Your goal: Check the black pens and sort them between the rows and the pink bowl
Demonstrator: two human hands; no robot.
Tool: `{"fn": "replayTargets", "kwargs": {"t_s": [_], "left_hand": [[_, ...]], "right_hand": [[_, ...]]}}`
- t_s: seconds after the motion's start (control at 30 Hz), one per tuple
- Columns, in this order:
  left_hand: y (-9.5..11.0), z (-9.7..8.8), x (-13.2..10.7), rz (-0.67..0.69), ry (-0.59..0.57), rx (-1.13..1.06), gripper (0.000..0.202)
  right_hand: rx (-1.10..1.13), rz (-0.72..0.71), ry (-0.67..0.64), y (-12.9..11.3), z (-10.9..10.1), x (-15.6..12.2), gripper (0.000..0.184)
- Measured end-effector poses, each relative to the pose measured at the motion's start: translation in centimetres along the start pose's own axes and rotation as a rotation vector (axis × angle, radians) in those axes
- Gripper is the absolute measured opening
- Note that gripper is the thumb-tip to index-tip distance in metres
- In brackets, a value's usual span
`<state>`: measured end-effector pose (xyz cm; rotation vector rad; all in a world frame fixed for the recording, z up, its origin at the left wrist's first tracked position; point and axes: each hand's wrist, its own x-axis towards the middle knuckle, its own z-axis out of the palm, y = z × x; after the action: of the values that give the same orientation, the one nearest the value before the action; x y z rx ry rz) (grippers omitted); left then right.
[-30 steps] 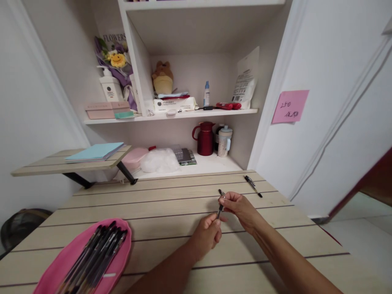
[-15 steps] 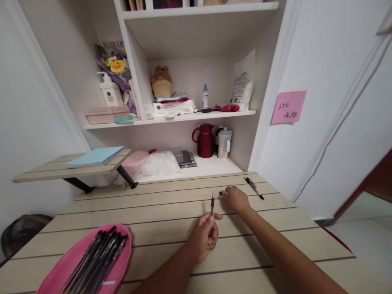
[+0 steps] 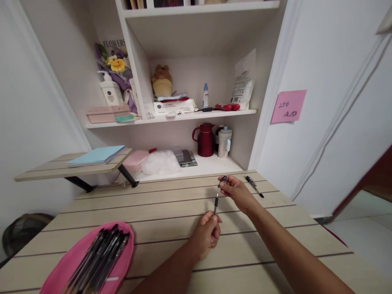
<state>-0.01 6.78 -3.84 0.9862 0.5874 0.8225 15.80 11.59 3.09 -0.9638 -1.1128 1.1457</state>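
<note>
My left hand (image 3: 207,234) is closed round the lower end of a black pen (image 3: 216,203), which points up and away over the wooden table (image 3: 171,204). My right hand (image 3: 234,191) pinches a small black pen cap (image 3: 223,179) just above the pen's tip. Another black pen (image 3: 252,185) lies on the table a little to the right of my right hand. A pink pencil case (image 3: 70,265) holding several black pens sits at the near left edge.
Behind the table stand white shelves with a dark red jug (image 3: 204,139), a pale cup (image 3: 225,141), a bottle, a plush toy and boxes. A small raised board (image 3: 52,168) carries blue notebooks at left. A pink note (image 3: 288,106) hangs on the right wall.
My right hand reached down to the table and came back up with the cap pinched in its fingers, now near the pen's tip. My left hand kept hold of the pen.
</note>
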Motion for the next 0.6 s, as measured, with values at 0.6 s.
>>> {"fn": "replayTargets", "kwargs": {"t_s": [0.6], "left_hand": [[0.0, 0.2, -0.2, -0.004, -0.008, 0.054, 0.034]], "right_hand": [[-0.139, 0.178, -0.103, 1.5, 1.7, -3.1, 0.027]]}}
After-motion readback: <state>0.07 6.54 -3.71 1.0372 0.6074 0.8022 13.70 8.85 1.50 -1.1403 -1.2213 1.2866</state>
